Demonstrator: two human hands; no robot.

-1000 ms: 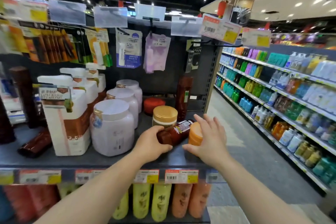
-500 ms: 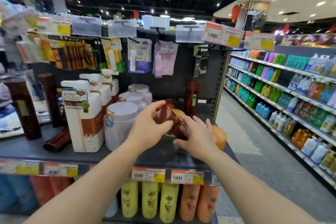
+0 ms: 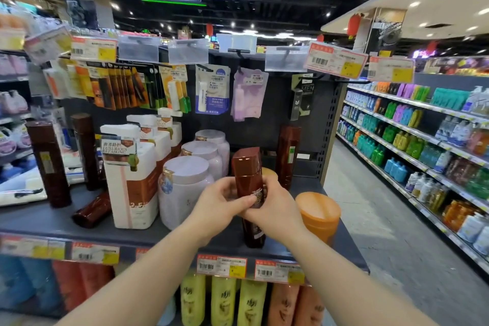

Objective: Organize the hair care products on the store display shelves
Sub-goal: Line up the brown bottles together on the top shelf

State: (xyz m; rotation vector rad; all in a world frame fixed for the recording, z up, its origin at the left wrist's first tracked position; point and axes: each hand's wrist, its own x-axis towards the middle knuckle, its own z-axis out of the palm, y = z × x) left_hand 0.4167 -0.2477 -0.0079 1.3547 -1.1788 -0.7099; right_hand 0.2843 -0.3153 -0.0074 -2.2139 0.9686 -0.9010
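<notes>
A tall brown bottle (image 3: pixel 248 167) stands upright near the front of the dark shelf (image 3: pixel 47 222), gripped at its middle by both hands. My left hand (image 3: pixel 218 200) wraps it from the left and my right hand (image 3: pixel 275 209) from the right. An orange jar (image 3: pixel 318 214) sits just right of it. Another brown bottle (image 3: pixel 92 210) lies on its side at the left. More brown bottles stand upright at the left (image 3: pixel 49 164) and back right (image 3: pixel 288 156).
White boxed jugs (image 3: pixel 131 180) and pale lilac jars (image 3: pixel 182 185) fill the shelf's middle. Hanging packets (image 3: pixel 211 88) and price tags hang above. Yellow and orange bottles (image 3: pixel 223 302) stand on the shelf below. The aisle and a long stocked shelf (image 3: pixel 423 140) run on the right.
The brown bottle, lying flat a second ago, has been lifted and turned upright by both hands. It now stands near the shelf's front beside the orange jar.
</notes>
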